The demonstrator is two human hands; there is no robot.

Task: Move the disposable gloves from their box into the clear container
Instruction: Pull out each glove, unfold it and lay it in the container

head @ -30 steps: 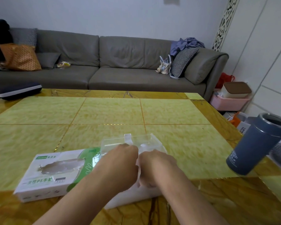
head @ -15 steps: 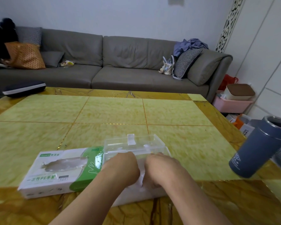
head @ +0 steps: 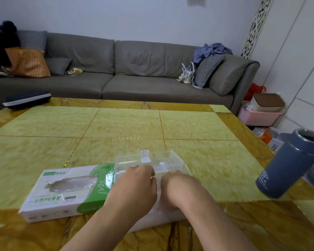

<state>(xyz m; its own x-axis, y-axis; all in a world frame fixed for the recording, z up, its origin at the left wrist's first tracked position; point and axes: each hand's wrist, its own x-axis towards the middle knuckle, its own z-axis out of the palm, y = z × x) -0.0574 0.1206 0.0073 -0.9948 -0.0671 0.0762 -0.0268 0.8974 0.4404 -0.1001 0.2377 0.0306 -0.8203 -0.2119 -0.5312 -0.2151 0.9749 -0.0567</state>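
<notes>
A white and green glove box (head: 65, 192) lies flat on the table at the near left, with thin clear gloves showing through its top slot. Right beside it stands the clear container (head: 172, 160), its hinged lid tipped back. My left hand (head: 134, 189) and my right hand (head: 179, 189) sit side by side over the container's near part, knuckles up, fingers curled down into it. A whitish stack of gloves (head: 158, 216) shows through the container's front wall under my hands. My fingertips are hidden, so what they hold is unclear.
The yellow-green tiled table (head: 125, 127) stretches away ahead. A dark blue open-topped flask (head: 288, 165) stands at the table's right edge. A grey sofa (head: 116, 69) with cushions and bags runs behind the table. Pink and white bins (head: 261, 111) sit on the floor at the right.
Both hands have stayed over the container and drifted slightly apart. The glove box and the flask have not moved; only the view shifts a little.
</notes>
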